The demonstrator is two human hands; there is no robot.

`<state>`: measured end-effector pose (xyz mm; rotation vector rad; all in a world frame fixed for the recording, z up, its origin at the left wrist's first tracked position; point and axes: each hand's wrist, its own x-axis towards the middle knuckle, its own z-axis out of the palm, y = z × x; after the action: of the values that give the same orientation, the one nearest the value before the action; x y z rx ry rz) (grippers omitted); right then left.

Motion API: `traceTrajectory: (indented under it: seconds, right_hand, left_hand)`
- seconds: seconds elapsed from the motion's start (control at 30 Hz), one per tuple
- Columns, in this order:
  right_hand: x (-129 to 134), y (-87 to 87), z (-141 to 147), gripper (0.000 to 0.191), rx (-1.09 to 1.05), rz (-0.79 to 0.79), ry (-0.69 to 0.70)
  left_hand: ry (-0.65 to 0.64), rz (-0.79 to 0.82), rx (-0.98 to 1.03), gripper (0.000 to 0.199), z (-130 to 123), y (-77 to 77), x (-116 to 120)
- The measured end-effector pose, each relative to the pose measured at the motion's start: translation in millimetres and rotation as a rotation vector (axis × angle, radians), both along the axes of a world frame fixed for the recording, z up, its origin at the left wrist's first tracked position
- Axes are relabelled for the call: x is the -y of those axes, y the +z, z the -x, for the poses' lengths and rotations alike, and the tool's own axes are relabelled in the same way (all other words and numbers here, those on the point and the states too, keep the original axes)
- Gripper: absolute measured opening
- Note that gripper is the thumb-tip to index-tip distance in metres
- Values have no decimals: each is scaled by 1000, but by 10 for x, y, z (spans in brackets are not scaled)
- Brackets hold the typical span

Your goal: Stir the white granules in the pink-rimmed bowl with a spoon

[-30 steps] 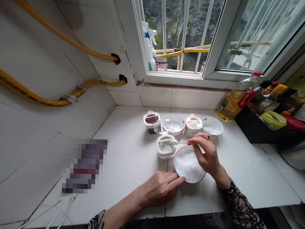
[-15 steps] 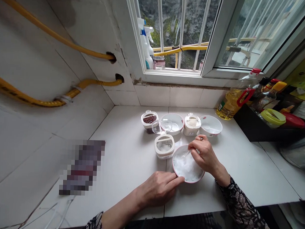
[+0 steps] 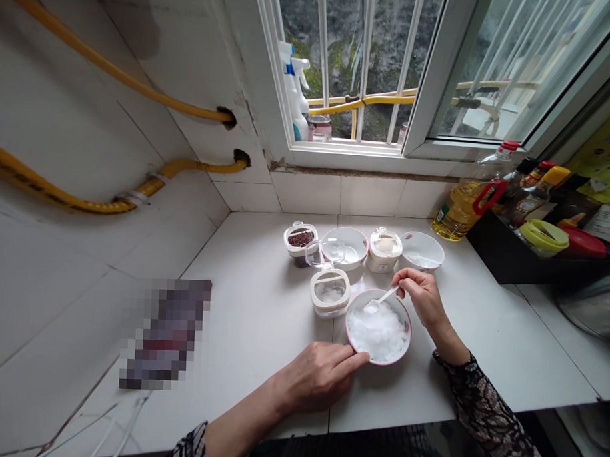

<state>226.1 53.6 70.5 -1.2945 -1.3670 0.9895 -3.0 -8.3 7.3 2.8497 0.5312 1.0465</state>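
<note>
A bowl (image 3: 349,348) with a pink rim holds a heap of white grains (image 3: 381,332). My left hand (image 3: 324,374) grips the bowl's near left rim between thumb and fingers. Above the far right rim, my right hand (image 3: 420,296) pinches the handle of a small white spoon (image 3: 380,302), whose scoop is over the grains. Just left of the bowl stands a white container (image 3: 329,293) with white contents and its clear lid raised.
Behind are a container of dark red pieces (image 3: 301,242), a container of pale powder (image 3: 385,250) and two white bowls, left (image 3: 351,258) and right (image 3: 421,251). An oil bottle (image 3: 458,207) and a black condiment box (image 3: 509,255) stand right; a blurred dark item (image 3: 168,334) lies left.
My right hand has moved right and back from over the bowl, and the spoon is now raised and plainly seen. My left hand stays on the rim.
</note>
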Motion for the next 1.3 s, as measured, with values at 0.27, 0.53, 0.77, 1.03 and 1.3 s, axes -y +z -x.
traceTrajectory:
  seconds: [0.27,0.53,0.77,1.03,1.3]
  right_hand:
    - [-55,-56,-20,12,-123,18,39]
    - [94,-56,258,14,208,-486,113]
    - [130,17,256,27,537,-848,230]
    - [91,43,22,20,620,-736,87]
    - [86,-13,70,25,659,-674,378]
  left_hand:
    - [12,-5,-32,36,-2,23,4]
    - [15,-13,-31,35,3,1,5]
    - [15,-7,-25,35,7,-1,6]
    - [15,6,-26,37,5,-15,8]
    - [8,-4,-13,37,-1,22,3]
